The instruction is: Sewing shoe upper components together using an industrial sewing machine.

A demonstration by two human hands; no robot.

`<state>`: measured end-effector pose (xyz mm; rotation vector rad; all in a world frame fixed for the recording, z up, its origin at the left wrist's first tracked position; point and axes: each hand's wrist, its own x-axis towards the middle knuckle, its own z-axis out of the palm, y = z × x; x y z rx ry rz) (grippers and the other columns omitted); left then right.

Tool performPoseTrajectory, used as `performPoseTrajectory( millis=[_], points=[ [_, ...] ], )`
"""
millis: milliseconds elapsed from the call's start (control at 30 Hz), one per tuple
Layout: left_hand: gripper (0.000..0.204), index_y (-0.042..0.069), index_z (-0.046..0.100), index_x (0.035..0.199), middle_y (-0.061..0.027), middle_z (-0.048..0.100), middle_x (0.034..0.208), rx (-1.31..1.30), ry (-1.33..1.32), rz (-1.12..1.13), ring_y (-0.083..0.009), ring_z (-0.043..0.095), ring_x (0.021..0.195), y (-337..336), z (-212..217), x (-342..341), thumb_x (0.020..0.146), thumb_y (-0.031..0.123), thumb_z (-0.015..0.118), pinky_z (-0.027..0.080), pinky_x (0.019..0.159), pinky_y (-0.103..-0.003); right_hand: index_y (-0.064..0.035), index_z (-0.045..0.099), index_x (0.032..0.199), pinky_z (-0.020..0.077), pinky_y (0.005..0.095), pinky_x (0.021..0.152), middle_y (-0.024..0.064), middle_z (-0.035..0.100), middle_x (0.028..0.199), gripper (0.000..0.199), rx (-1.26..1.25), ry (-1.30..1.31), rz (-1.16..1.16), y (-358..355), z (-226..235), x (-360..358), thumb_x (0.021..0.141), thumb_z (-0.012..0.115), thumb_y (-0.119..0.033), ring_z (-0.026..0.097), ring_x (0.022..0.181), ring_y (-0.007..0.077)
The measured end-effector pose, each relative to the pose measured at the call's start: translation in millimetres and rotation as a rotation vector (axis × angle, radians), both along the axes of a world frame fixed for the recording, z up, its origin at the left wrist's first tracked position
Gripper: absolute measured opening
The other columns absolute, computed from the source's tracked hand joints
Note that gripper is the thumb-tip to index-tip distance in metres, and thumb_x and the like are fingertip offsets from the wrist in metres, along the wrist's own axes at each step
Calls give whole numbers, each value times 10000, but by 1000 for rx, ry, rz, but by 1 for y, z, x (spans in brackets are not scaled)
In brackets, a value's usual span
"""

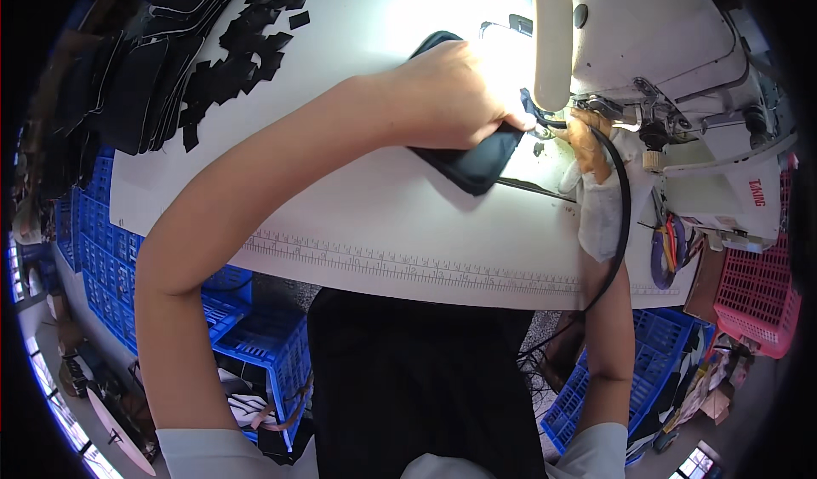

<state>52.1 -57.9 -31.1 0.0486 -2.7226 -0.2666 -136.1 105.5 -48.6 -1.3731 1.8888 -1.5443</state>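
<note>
A black padded piece with rounded corners (481, 164) lies on the white table beside the sewing machine (659, 40). Over it my left hand (451, 91) is closed, fingers bent and pinching its edge close to the needle area. My right hand (591, 160) wears a white glove with brownish fingertips. Its fingers are drawn together at the presser foot, on a black strip (625, 189) that loops over the hand and hangs past the table's front edge. The machine head and bright light partly hide the fingertips and the stitching point.
Stacked black pieces (140, 79) and scattered small black patches (242, 53) lie at the table's left. Scissors with coloured handles (664, 253) rest right of my glove. Blue crates (285, 368) stand below the table, and a pink basket (757, 292) at the right.
</note>
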Motion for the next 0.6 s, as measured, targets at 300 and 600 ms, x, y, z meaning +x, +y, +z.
performPoseTrajectory(
  millis=[300,600],
  points=[
    [165,142,741,877,-78,666,753,-73,24,110,-222,579,639,41,-7,1,780,100,614,472,686,-333,52,680,1109,454,210,650,106,689,960,273,69,-67,53,6,13,11,883,697,-100,595,727,122],
    [283,133,740,1009,-136,663,1007,11,102,150,-210,582,788,47,-10,8,753,59,648,474,679,-310,-26,709,1087,423,215,554,59,692,890,212,243,10,111,17,46,18,879,693,-67,557,639,81]
  ],
)
